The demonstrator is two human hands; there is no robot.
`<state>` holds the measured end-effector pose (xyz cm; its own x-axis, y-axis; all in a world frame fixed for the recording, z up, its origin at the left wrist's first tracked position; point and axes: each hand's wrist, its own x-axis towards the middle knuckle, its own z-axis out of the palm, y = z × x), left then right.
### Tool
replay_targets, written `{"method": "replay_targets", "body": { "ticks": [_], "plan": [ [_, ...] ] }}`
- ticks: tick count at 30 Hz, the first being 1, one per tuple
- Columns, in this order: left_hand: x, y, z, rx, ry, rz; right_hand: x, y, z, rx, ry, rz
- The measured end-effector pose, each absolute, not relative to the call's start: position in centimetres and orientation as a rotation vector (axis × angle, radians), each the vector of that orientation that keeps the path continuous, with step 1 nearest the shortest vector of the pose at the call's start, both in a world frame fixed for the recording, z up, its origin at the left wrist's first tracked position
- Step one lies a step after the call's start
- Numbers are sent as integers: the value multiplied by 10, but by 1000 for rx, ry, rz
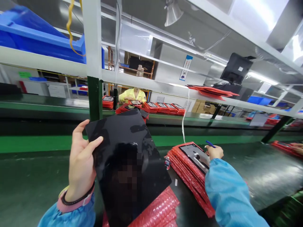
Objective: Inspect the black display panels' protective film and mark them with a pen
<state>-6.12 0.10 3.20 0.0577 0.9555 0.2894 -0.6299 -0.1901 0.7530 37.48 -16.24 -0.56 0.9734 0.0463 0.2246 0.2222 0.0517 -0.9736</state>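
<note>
My left hand (81, 157) grips a glossy black flat screen panel (151, 157) by its left edge, thumb on the front face. The panel is tilted up, and reflections show on it. Below it lie red bubble-wrap bags (163, 208), partly hidden by the panel. My right hand (215, 152) is closed around a slim blue pen-like tool (210, 144). It is at the right edge of a stack of red bubble-wrap bags (187, 176). On top of that stack lies a grey-and-black panel (195, 155) with white strips.
A small white strip (176, 182) lies on the dark green table (42, 179). A white shelf post (93, 41) rises ahead, with a blue bin (42, 34) at upper left. Across the line sits a co-worker in yellow (129, 94) among red-bagged panels (163, 108). Another person's hand (297, 148) is far right.
</note>
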Motion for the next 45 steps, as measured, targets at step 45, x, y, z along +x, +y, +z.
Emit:
{"method": "replay_targets", "body": {
  "ticks": [45],
  "plan": [
    [-48, -58, 8, 1487, 192, 1222, 74, -84, 86, -1194, -1765, -248]
  ]
}}
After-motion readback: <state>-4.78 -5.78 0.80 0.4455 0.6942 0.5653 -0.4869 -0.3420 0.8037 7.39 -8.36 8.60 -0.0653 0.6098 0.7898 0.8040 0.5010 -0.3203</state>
